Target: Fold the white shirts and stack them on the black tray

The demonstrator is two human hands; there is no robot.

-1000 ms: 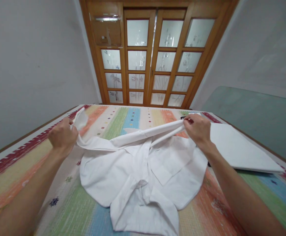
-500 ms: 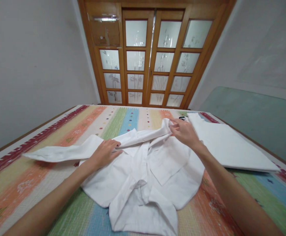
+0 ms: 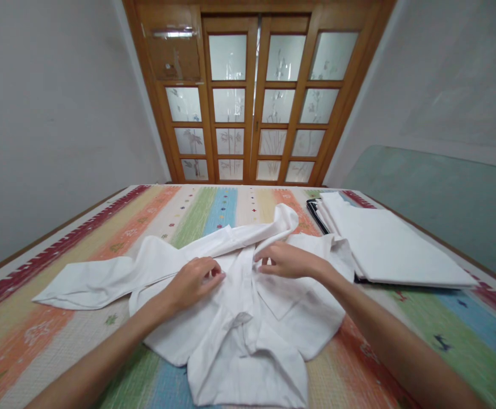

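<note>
A white shirt (image 3: 231, 295) lies crumpled in front of me, its collar end (image 3: 248, 380) nearest me and one sleeve (image 3: 90, 278) stretched out to the left. My left hand (image 3: 197, 279) rests on the shirt left of the button placket (image 3: 244, 272), its fingers curled and the thumb and index tips pinched together at the cloth. Right of the placket, my right hand (image 3: 288, 260) has its fingers bent and closed on the fabric close to the placket edge. The shirt's far end stands up in a loose fold (image 3: 286, 217) beyond my right hand.
A stack of folded white cloth (image 3: 401, 244) with a black item (image 3: 316, 213) under it sits to the right. Everything lies on a striped, multicoloured table cover (image 3: 116, 250). Wooden doors with glass panes (image 3: 248, 102) stand beyond the table, and a pale green panel (image 3: 435, 199) is at the right wall.
My right hand has let go of the raised far fold and come nearer, to the placket. My left hand has moved slightly nearer and right. The left sleeve now lies lower and wider.
</note>
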